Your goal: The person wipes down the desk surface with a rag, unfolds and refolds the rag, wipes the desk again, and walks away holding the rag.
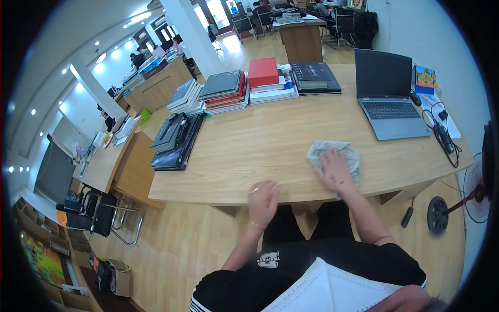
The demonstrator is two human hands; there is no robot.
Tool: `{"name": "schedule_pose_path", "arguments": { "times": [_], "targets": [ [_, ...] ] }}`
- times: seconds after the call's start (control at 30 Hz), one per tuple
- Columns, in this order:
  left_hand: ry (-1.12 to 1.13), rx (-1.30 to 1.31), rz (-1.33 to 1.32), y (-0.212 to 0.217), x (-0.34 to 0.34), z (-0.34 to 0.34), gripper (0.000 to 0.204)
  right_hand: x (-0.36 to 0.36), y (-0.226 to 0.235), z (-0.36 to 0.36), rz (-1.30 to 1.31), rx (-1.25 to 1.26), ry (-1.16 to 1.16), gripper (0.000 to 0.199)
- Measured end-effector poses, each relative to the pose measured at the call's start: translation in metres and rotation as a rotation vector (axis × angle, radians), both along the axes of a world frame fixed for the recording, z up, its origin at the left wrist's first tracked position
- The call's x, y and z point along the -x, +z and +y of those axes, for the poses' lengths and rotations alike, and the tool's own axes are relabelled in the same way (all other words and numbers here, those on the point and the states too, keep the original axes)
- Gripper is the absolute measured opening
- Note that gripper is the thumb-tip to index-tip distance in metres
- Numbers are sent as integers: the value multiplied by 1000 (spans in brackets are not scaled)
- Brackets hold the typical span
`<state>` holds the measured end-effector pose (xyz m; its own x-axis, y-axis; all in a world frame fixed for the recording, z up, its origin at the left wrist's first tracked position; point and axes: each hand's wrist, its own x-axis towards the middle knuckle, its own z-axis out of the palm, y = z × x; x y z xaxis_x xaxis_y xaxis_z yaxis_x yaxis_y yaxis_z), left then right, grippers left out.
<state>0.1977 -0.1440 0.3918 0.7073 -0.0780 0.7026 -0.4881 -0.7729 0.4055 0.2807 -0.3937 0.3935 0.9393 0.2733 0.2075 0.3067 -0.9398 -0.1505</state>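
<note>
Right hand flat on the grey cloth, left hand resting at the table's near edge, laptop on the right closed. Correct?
Not quite: the laptop is open, its dark screen upright behind the keyboard, as the head view shows. The rest holds: the right hand lies flat on the grey cloth, and the left hand rests at the near edge of the wooden table.

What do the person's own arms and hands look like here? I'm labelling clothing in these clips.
Both forearms are bare, with no gloves. The left hand has a thin gold-coloured bracelet at the wrist. The right hand shows no ring or watch that I can make out. The top is black and short-sleeved, with white trim and a white chest emblem.
</note>
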Motion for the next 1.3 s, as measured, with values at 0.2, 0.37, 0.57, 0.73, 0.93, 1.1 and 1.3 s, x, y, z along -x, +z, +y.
{"name": "schedule_pose_path", "arguments": {
  "times": [0.2, 0.37, 0.57, 0.73, 0.93, 1.1, 1.3],
  "targets": [
    [-296, -103, 134, 20, -49, -69, 59, 6, 7, 12, -51, -493, 254, 46],
    [-233, -273, 231, 19, -58, -100, 73, 3, 8, -55, -410, -916, 20, 35],
    [-203, -702, 516, 29, -57, -155, 67, 8, -10, -90, -458, -764, -68, 29],
    [-163, -606, 468, 7, -61, -124, 60, 9, -15, -96, -392, -807, -106, 25],
    [237, -438, 479, 4, -55, -13, 67, 7, -20, -102, -404, -771, -80, 23],
    [724, -305, 506, -4, -48, 129, 89, 12, -15, -100, -441, -800, -45, 21],
    [957, -213, 634, 16, -57, 154, 89, 10, -8, -90, -457, -831, -9, 21]
  ]
}}
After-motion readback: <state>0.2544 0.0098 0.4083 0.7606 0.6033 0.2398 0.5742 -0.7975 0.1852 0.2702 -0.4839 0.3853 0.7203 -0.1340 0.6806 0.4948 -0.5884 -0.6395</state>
